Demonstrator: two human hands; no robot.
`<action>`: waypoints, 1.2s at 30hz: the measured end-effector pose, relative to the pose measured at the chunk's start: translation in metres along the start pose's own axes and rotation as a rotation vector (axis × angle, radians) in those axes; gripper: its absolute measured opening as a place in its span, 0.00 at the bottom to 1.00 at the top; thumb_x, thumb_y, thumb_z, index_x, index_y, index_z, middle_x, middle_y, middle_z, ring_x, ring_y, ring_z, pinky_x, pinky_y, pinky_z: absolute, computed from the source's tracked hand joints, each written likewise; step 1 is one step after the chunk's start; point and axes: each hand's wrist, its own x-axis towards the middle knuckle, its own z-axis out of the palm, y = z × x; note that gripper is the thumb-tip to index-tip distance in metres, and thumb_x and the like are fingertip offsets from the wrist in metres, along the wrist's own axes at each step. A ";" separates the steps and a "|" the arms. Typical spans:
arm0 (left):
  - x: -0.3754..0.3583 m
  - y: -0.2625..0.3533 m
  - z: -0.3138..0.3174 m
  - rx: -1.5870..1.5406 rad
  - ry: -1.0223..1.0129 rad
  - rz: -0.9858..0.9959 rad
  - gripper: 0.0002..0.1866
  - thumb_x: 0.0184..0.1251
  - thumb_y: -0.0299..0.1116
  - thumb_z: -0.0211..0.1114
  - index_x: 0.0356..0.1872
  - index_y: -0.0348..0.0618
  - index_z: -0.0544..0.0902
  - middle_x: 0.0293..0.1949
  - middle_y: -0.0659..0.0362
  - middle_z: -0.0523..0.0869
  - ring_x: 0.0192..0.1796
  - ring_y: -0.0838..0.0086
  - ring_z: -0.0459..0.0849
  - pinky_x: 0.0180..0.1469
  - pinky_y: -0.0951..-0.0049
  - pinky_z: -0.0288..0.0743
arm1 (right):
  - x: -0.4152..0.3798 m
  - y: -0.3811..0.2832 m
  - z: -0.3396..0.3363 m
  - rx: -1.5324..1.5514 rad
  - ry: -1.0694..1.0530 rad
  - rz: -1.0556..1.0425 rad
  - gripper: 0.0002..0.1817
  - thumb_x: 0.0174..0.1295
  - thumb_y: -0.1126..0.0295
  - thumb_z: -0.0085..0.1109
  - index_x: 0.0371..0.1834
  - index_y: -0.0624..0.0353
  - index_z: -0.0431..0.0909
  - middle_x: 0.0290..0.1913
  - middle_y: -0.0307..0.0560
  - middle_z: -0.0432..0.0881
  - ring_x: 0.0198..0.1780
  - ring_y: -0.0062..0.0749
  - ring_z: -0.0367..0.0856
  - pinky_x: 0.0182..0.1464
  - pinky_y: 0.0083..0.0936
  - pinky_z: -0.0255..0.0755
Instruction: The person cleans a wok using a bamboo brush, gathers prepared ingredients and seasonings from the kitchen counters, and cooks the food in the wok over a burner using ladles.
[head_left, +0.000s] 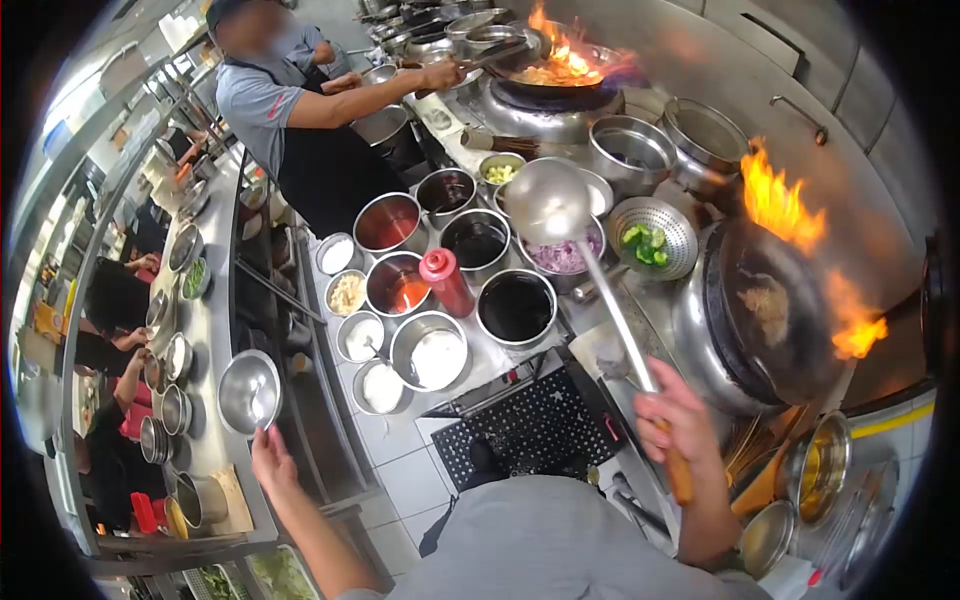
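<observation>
My left hand (275, 462) grips the lower rim of a shiny metal bowl (250, 390) beside the left counter's edge; the bowl looks bare inside. My right hand (680, 415) is closed around the wooden-ended handle of a long steel ladle (553, 200). The ladle's round head hangs over a bowl of chopped purple onion (568, 256). To the right, a dark wok (725, 345) with some pale food (766, 305) sits on a burner, flames rising around its far edge. A perforated colander (678, 225) with green vegetable pieces (645, 243) stands between ladle and wok.
Pots of dark and red sauces (517, 310), white powders (436, 358) and a red squeeze bottle (446, 282) crowd the middle counter. A co-worker (300, 110) works a second flaming wok (560, 70) at the back. More people's hands (140, 355) show beyond the left counter (222, 320).
</observation>
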 end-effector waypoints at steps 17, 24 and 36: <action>0.213 0.059 -0.198 -0.113 0.271 0.106 0.20 0.68 0.26 0.51 0.54 0.18 0.63 0.51 0.44 0.73 0.49 0.64 0.78 0.50 0.76 0.82 | 0.129 0.079 0.111 -0.653 0.149 -0.041 0.27 0.61 0.73 0.48 0.66 0.56 0.56 0.25 0.37 0.70 0.16 0.17 0.67 0.14 0.19 0.64; 0.228 0.051 -0.193 0.151 0.212 0.261 0.20 0.70 0.29 0.50 0.55 0.22 0.64 0.51 0.46 0.74 0.51 0.65 0.77 0.58 0.74 0.75 | 0.122 0.069 0.106 -0.267 0.077 -0.008 0.27 0.61 0.74 0.49 0.65 0.53 0.58 0.27 0.38 0.69 0.16 0.16 0.65 0.13 0.18 0.63; 0.106 0.017 0.045 -0.001 -0.223 -0.055 0.37 0.63 0.44 0.62 0.68 0.42 0.55 0.56 0.49 0.75 0.52 0.56 0.77 0.54 0.55 0.72 | 0.010 0.035 0.032 0.521 -0.013 -0.341 0.27 0.65 0.75 0.43 0.68 0.53 0.52 0.29 0.40 0.66 0.16 0.15 0.62 0.12 0.16 0.63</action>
